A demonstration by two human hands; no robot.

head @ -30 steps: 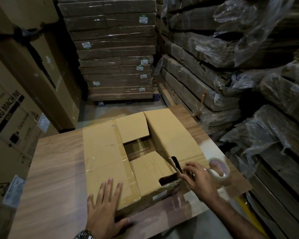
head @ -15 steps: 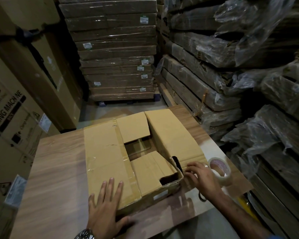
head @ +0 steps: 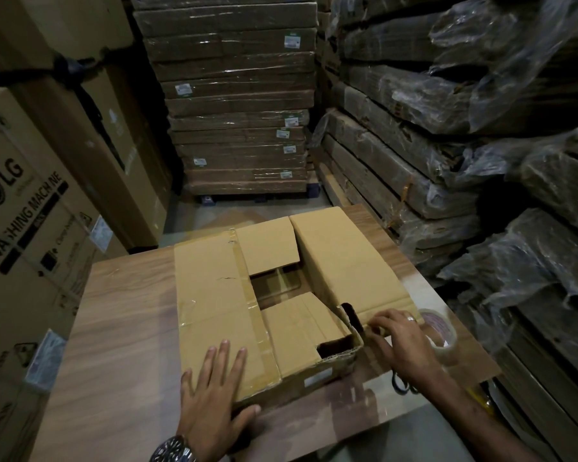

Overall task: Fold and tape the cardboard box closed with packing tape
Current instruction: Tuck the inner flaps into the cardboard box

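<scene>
Wrapped stacks of flattened cartons (head: 447, 145) rise to the right of the cardboard box (head: 214, 295), their plastic film loose and crumpled. Beyond the box, a pallet stack of labelled flat cartons (head: 234, 105) stands on the floor. To the left of the box is a tall washing machine carton (head: 24, 228) with black print on its side.

The box sits on a wood-grain table (head: 121, 345), toward the table's right half, with its top partly folded. Its left flap (head: 211, 288) lies flat and carries strips of old tape. Its right flap (head: 344, 258) is tilted up and not folded down. The far small flap (head: 267, 245) and the near small flap (head: 297, 328) lie inward, leaving a gap at the middle of the box through which the dark inside shows. The box's near right corner is torn and gaping.

The left hand (head: 214, 391) lies flat on the near end of the box's left flap, fingers straight and spread, thumb against the box's near wall. The right hand (head: 404, 345) is at the box's near right corner, fingers bent with the tips on the lower edge of the right flap. Whether they pinch the cardboard or only touch it cannot be told.

A roll of clear packing tape (head: 439, 331) lies on the table just right of the box, partly hidden behind the right hand. A metal wristwatch (head: 172, 450) sits on the left wrist, nearer than the box, and a ring (head: 410, 318) shows on a right-hand finger.
</scene>
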